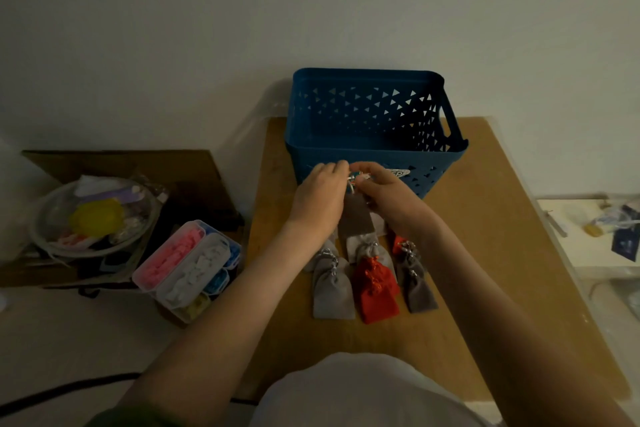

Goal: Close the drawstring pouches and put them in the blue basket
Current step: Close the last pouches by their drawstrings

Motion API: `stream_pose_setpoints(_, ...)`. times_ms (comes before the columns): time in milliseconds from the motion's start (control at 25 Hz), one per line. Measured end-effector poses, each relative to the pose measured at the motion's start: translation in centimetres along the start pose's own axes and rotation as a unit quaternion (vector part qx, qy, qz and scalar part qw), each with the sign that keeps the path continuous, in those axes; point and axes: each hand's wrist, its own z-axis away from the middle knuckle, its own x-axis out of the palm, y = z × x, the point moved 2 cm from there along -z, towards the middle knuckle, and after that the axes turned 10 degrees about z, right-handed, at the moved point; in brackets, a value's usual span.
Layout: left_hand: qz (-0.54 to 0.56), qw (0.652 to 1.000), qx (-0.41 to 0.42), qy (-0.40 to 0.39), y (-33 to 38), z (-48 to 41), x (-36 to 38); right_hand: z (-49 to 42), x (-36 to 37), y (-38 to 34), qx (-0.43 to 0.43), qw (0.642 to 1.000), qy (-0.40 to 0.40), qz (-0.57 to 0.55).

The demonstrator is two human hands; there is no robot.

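Just in front of the blue basket (367, 72), your left hand (320, 196) and right hand (384, 191) hold the grey-brown pouch (356, 218) by its top, each grip pinched closed on the silver drawstring (352, 180). Pull both cord ends apart evenly until the mouth gathers fully, then lift the pouch clear of the rim. Other pouches (334, 291) lie on the counter (485, 253).

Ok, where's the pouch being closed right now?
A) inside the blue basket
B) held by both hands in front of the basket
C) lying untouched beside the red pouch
B: left hand and right hand both pinch the top of the grey-brown pouch, in front of the blue basket.
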Motion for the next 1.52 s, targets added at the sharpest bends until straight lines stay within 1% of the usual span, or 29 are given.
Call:
stream_pose_setpoints(120,0.029,0.999,0.008,0.012,0.2,0.4,-0.1,-0.1,0.2,0.3,-0.011,0.998,-0.047,-0.044)
stream_pose_setpoints(200,0.089,0.995,-0.022,0.024,0.1,0.5,-0.1,-0.2,0.3,0.4,-0.013,0.997,-0.039,-0.061)
stream_pose_setpoints(280,0.167,0.984,-0.053,0.032,-0.2,0.6,0.0,-0.2,0.1,0.5,-0.013,0.998,-0.021,-0.057)
stream_pose_setpoints(320,0.197,0.978,-0.061,0.014,-0.6,0.5,0.1,-0.2,0.0,0.7,-0.010,0.999,-0.011,-0.051)
stream_pose_setpoints(360,0.228,0.971,-0.066,-0.021,-1.0,0.4,0.2,-0.2,-0.3,1.0,-0.002,0.999,-0.007,-0.052)
stream_pose_setpoints(440,0.304,0.943,-0.090,-0.104,-1.8,0.3,0.4,-0.1,-0.8,1.5,0.010,0.998,-0.019,-0.057)
stream_pose_setpoints(520,0.367,0.913,-0.117,-0.136,-2.2,0.3,0.7,-0.1,-0.9,1.8,0.012,0.997,-0.034,-0.074)
stream_pose_setpoints(600,0.422,0.886,-0.156,-0.111,-2.5,0.2,0.9,-0.1,-1.0,1.9,0.020,0.996,-0.021,-0.081)
stream_pose_setpoints(680,0.467,0.856,-0.217,-0.042,-3.0,0.2,1.0,-0.2,-1.8,2.2,0.019,0.999,0.031,-0.016)
stream_pose_setpoints(720,0.474,0.847,-0.242,-0.005,-3.3,0.3,0.9,-0.2,-2.4,2.4,0.017,0.998,0.052,0.025)
stream_pose_setpoints(760,0.463,0.849,-0.255,0.016,-3.6,0.5,1.0,-0.3,-3.0,2.6,0.017,0.996,0.067,0.062)
stream_pose_setpoints(800,0.438,0.861,-0.259,0.018,-3.6,0.8,1.3,-0.5,-3.5,2.9,0.020,0.993,0.077,0.092)
stream_pose_setpoints(880,0.385,0.887,-0.256,-0.005,-3.4,1.4,1.9,-0.6,-4.1,3.3,0.020,0.987,0.079,0.136)
stream_pose_setpoints(960,0.358,0.898,-0.253,-0.040,-3.3,1.3,1.9,-0.6,-4.0,3.4,0.000,0.986,0.062,0.156)
stream_pose_setpoints(1040,0.366,0.896,-0.240,-0.074,-3.0,1.0,1.4,-0.3,-3.8,3.2,-0.010,0.989,0.060,0.132)
stream_pose_setpoints(1120,0.385,0.891,-0.223,-0.090,-2.4,0.7,1.0,0.1,-3.4,2.5,-0.023,0.994,0.050,0.091)
stream_pose_setpoints(1200,0.409,0.883,-0.211,-0.090,-1.8,0.6,0.9,0.4,-2.7,1.7,-0.040,0.996,0.013,0.076)
stream_pose_setpoints(1320,0.452,0.869,-0.194,-0.061,-1.2,0.2,0.8,0.6,-1.6,0.8,-0.071,0.993,-0.056,0.078)
stream_pose_setpoints(1400,0.460,0.869,-0.182,-0.020,-1.1,-0.2,0.3,0.7,-1.0,0.4,-0.087,0.991,-0.079,0.070)
stream_pose_setpoints(1520,0.455,0.875,-0.163,0.035,-1.1,-0.8,-0.4,0.8,-0.6,0.0,-0.096,0.990,-0.105,0.019)
